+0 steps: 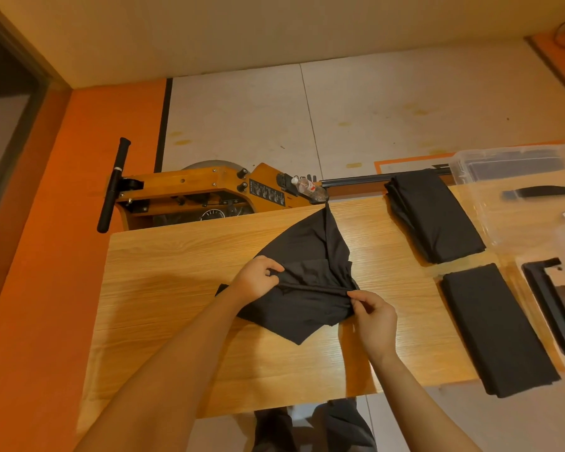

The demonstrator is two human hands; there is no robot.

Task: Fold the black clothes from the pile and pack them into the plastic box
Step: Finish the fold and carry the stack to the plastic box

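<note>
with left hand (258,278) and right hand (374,316) both pinching the black garment (307,282), pull taut, flatten on table (177,288), align edges.

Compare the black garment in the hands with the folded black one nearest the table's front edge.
The held garment is rumpled and irregular; the folded garment is a flat, neat rectangle. The held one sits mid-table, pinched by the left hand and right hand; the folded one lies untouched at the right, overhanging the table edge. Both are plain black cloth.
</note>
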